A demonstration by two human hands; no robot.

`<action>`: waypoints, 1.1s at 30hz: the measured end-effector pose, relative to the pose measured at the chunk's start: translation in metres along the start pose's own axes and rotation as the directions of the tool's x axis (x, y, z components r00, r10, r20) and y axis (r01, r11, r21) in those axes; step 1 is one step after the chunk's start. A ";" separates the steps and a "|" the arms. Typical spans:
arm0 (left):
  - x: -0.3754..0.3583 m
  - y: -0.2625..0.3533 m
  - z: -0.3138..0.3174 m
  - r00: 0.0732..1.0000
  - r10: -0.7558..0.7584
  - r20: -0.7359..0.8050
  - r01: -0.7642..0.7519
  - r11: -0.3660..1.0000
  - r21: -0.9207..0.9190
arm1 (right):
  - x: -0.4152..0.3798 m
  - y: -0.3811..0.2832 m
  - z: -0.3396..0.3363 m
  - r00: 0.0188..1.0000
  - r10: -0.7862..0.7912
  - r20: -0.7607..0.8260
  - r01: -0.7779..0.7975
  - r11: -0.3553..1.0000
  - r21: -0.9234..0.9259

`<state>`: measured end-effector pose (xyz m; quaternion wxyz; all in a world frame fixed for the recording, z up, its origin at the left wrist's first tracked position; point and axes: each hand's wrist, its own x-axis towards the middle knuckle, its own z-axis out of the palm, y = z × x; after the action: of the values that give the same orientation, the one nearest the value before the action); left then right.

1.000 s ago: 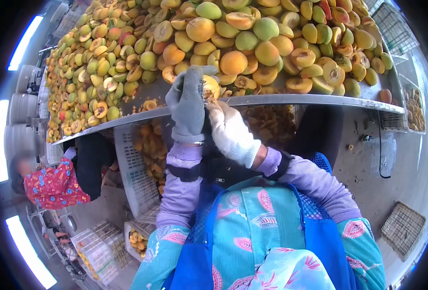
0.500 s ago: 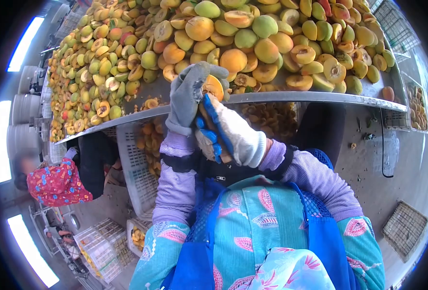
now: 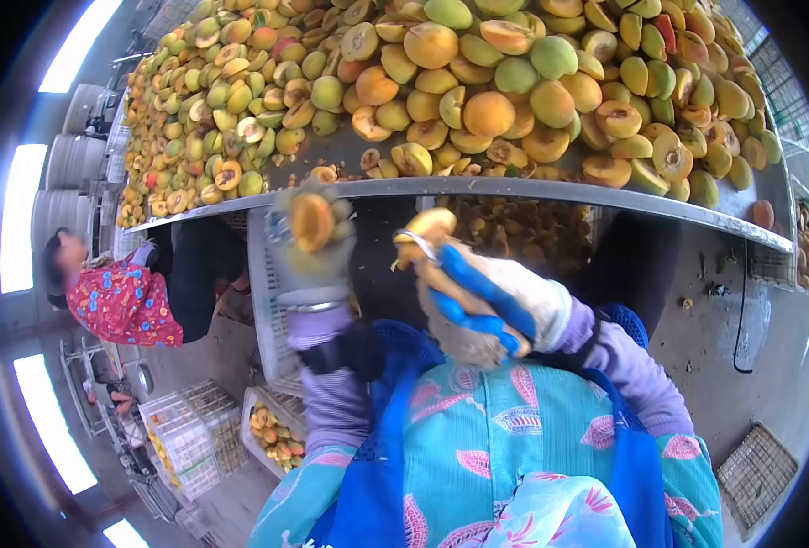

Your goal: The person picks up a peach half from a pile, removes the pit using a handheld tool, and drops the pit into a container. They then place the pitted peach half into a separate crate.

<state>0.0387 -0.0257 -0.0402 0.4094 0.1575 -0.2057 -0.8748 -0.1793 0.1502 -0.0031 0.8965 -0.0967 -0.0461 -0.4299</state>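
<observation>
Left hand (image 3: 311, 251), gloved, cups a peach half (image 3: 312, 221) cut-face up below the table (image 3: 551, 190) edge; right hand (image 3: 478, 297) grips tool and other half (image 3: 427, 228); advise scooping away from fingers.

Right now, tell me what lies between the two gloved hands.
Nothing lies there in the head view: the left hand with its peach half and the right hand stand apart, with only a dark gap under the table edge.

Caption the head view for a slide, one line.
Gloved left hand holds a peach half, right hand holds another piece, below a metal table heaped with peaches.
</observation>
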 end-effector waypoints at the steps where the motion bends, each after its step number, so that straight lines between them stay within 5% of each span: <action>1: -0.020 0.027 0.024 0.939 0.058 -0.339 0.089 0.910 0.404 | -0.014 -0.003 -0.007 0.983 -0.058 -0.172 0.034 0.990 -0.139; 2: -0.018 0.039 -0.012 0.811 0.460 -0.361 0.148 0.435 0.888 | -0.014 -0.005 -0.026 0.957 -0.021 -0.289 0.062 0.989 0.136; 3: -0.011 0.041 0.038 0.780 0.491 -0.388 0.583 -0.346 0.735 | -0.016 -0.006 -0.049 0.919 0.051 -0.391 0.116 0.913 0.392; 4: 0.000 0.040 0.031 0.817 0.572 -0.066 0.452 -0.567 0.688 | -0.024 -0.003 -0.061 0.773 -0.091 -0.627 0.135 0.991 0.024; 5: 0.018 0.041 0.023 0.793 0.548 0.265 0.342 -0.762 0.551 | -0.022 0.003 -0.060 0.726 -0.188 -0.661 0.068 0.977 -0.203; 7: 0.061 0.007 0.092 0.822 0.535 -0.198 0.302 -0.114 0.946 | -0.009 -0.004 -0.027 0.723 -0.108 -0.682 -0.078 0.969 -0.236; 8: 0.095 -0.003 0.076 0.886 0.434 -0.162 0.334 -0.356 0.873 | -0.009 -0.010 -0.020 0.692 -0.195 -0.695 -0.225 0.857 -0.464; 9: 0.120 -0.009 0.060 0.935 0.327 -0.138 0.314 -0.578 0.753 | -0.005 -0.013 -0.018 0.690 -0.210 -0.693 -0.228 0.846 -0.483; 10: 0.122 -0.007 0.056 0.935 0.328 -0.132 0.308 -0.573 0.760 | 0.004 -0.013 -0.017 0.615 -0.434 -0.659 -0.120 0.774 -0.622; 11: 0.125 -0.003 0.056 0.945 0.281 -0.169 0.279 -0.419 0.864 | 0.009 -0.015 -0.018 0.509 -0.635 -0.581 -0.026 0.663 -0.748; 12: 0.126 -0.001 0.056 0.954 0.224 -0.199 0.254 -0.251 0.934 | 0.012 -0.022 -0.020 0.428 -0.664 -0.612 -0.140 0.621 -0.771; 13: 0.119 0.001 0.053 0.954 0.223 -0.202 0.257 -0.255 0.932 | 0.015 -0.029 -0.020 0.429 -0.662 -0.615 -0.137 0.625 -0.769; 15: 0.086 0.005 0.058 0.976 0.185 -0.118 0.070 0.248 0.966 | 0.025 -0.042 -0.012 0.484 -0.798 -0.360 -0.392 0.171 -0.904; 19: 0.051 -0.028 0.077 0.979 0.203 -0.029 -0.057 0.408 0.911 | 0.055 -0.047 -0.002 0.578 -0.739 -0.346 -0.478 0.036 -0.877; 21: 0.053 -0.053 0.054 0.930 0.294 0.218 -0.313 0.328 0.891 | 0.054 -0.043 -0.007 0.577 -0.741 -0.344 -0.509 0.003 -0.861; 22: 0.048 -0.055 0.047 0.907 0.233 0.350 -0.391 0.164 0.906 | 0.051 -0.040 -0.011 0.580 -0.736 -0.350 -0.472 0.048 -0.880; 23: 0.048 -0.059 0.047 0.909 0.227 0.350 -0.391 0.173 0.904 | 0.049 -0.037 -0.013 0.582 -0.731 -0.355 -0.432 0.092 -0.897; 25: 0.051 -0.066 0.047 1.000 0.011 -0.018 0.001 0.823 0.569 | 0.043 -0.032 -0.010 0.552 -0.741 -0.381 -0.447 0.123 -0.886; 26: 0.052 -0.069 0.054 1.000 0.005 -0.017 0.006 0.825 0.566 | 0.040 -0.028 -0.010 0.541 -0.756 -0.369 -0.448 0.113 -0.887; 28: 0.053 -0.071 0.078 0.970 0.179 0.167 -0.227 0.403 0.887 | 0.038 -0.026 -0.012 0.537 -0.766 -0.354 -0.449 0.096 -0.888; 33: 0.054 -0.079 0.091 0.951 0.280 0.133 -0.251 0.444 0.860 | 0.041 -0.025 -0.011 0.504 -0.775 -0.381 -0.306 0.252 -0.918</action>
<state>-0.0869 -0.0010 -0.0061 0.4082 0.3205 -0.6340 -0.5734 -0.1728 0.1012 -0.0039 0.4616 -0.3776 0.6189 -0.5112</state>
